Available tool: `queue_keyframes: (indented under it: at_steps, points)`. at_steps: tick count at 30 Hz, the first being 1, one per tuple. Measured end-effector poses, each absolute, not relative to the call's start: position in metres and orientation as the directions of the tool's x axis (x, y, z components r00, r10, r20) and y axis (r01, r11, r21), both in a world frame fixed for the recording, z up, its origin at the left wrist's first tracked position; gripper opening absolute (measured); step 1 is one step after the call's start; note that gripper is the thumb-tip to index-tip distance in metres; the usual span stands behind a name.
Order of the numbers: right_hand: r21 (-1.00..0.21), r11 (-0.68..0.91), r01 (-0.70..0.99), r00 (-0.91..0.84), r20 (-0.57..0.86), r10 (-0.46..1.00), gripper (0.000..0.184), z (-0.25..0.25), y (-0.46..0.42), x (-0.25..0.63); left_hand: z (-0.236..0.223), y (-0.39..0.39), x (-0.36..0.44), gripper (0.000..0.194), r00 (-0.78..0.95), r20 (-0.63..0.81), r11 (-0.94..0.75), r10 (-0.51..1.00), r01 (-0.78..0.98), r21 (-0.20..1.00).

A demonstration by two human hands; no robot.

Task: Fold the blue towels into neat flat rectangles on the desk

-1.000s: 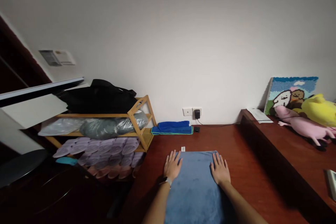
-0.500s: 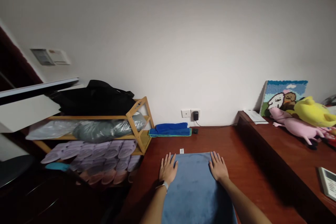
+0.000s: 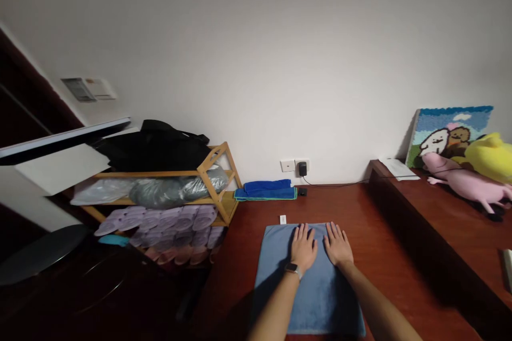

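A blue-grey towel [image 3: 276, 272] lies spread out flat on the reddish-brown wooden table [image 3: 376, 256], with a small white tag [image 3: 283, 219] sticking out past its far edge. My left hand [image 3: 304, 249], with a watch [image 3: 294, 269] on the wrist, rests palm down on the far middle of the cloth. At the far right corner, my right hand [image 3: 338, 245] presses flat on the towel. Both hands have their fingers stretched forward and hold nothing.
Folded blue cloths [image 3: 266, 190] lie by the wall near a plugged-in black adapter [image 3: 303, 169]. On the left stands a wooden rack [image 3: 224, 186] of slippers, with a black bag [image 3: 160, 149] on top. A raised surface at right bears a pink plush toy [image 3: 468, 178].
My left hand has moved right, from the towel's far left corner to its middle, nearer my right hand. The view has shifted slightly, and the towel's near edge now shows.
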State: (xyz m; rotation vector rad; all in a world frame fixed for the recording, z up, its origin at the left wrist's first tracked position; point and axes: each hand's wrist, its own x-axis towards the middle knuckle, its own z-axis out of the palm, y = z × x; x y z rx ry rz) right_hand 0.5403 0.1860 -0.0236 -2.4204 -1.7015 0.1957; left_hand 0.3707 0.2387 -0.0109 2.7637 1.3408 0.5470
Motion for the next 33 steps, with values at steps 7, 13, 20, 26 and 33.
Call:
queue_keyframes:
  at_steps: [7,13,20,26,33]
  points:
    - [-0.221,-0.336,0.916,0.344,-0.003,0.939,0.068,-0.029,0.188,0.542,-0.022,0.283,0.295,0.057,0.326,0.246,-0.366,0.913,0.92,0.14]
    - [-0.207,-0.344,0.916,0.349,-0.015,0.937,0.067,-0.025,0.186,0.541,-0.027,0.299,0.257,0.06,0.341,0.232,-0.372,0.911,0.922,0.106]
    - [-0.175,-0.363,0.915,0.356,-0.072,0.932,0.065,-0.012,0.19,0.538,-0.03,0.3,0.262,0.06,0.326,0.263,-0.366,0.908,0.923,0.118]
    - [-0.207,-0.383,0.9,0.374,-0.081,0.924,0.065,-0.017,0.179,0.536,-0.028,0.301,0.263,0.061,0.338,0.242,-0.366,0.909,0.927,0.078]
    - [-0.229,-0.365,0.903,0.366,-0.04,0.93,0.067,-0.024,0.174,0.535,-0.019,0.298,0.26,0.06,0.344,0.316,-0.377,0.884,0.925,0.048]
